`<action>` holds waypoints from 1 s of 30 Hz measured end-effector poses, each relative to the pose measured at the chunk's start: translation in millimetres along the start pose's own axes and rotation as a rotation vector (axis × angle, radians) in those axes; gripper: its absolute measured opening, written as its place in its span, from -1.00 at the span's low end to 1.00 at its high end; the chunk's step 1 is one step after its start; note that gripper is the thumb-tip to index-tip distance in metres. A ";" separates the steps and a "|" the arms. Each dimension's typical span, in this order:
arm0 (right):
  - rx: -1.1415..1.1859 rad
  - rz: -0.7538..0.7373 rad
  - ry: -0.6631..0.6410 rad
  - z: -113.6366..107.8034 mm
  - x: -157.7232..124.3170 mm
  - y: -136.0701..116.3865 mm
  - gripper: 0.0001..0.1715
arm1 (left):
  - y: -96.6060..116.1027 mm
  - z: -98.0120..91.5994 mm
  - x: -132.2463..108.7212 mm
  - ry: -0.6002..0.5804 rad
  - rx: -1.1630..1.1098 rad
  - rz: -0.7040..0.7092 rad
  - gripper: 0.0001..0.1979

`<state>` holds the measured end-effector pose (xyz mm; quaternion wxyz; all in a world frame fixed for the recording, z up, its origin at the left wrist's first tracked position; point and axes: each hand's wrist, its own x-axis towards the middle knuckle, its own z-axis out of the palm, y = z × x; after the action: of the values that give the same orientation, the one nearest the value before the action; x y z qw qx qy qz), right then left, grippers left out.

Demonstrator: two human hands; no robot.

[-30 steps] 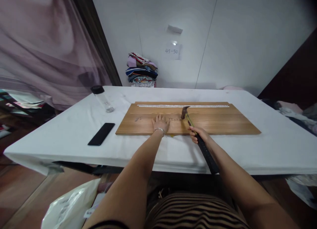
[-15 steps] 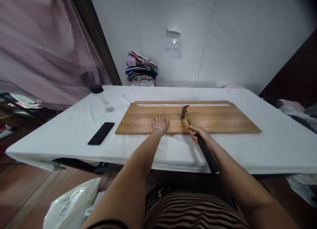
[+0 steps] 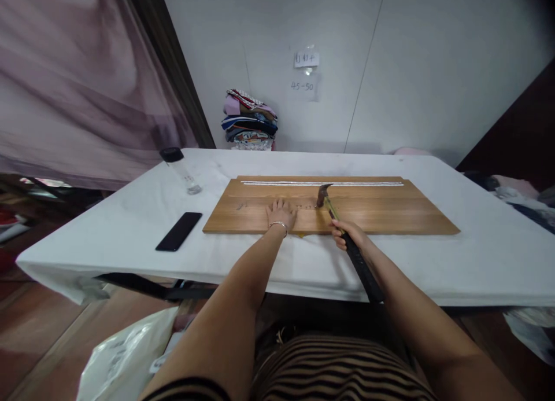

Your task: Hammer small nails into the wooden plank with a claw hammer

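A wooden board (image 3: 373, 210) lies across the white table. My left hand (image 3: 281, 214) rests flat on it, fingers spread, holding nothing. My right hand (image 3: 348, 234) is wrapped round the handle of a claw hammer (image 3: 324, 197), whose head is at the board's middle. Between my left hand and the hammer head runs a short row of small nails (image 3: 306, 207) in the wood. A few loose nails (image 3: 241, 205) lie on the board's left part. Whether the hammer head touches a nail is too small to tell.
A black phone (image 3: 178, 231) and a clear bottle with a black lid (image 3: 184, 172) are on the table (image 3: 130, 227) to the left. Folded clothes (image 3: 250, 123) are stacked behind the table's far edge. A white bag (image 3: 125, 354) is on the floor.
The view has shifted very slightly. Both hands and the hammer look almost the same as before.
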<state>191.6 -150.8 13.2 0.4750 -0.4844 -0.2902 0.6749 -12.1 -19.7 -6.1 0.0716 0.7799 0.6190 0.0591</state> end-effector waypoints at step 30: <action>-0.031 0.022 0.000 5.7 2.5 -0.1 -0.70 | 2.2 -4.0 -3.3 0.002 -0.007 -0.001 -0.39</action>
<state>186.2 -148.1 14.4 0.4598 -0.4949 -0.2953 0.6756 -11.5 -23.2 -1.8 0.0738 0.7792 0.6194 0.0620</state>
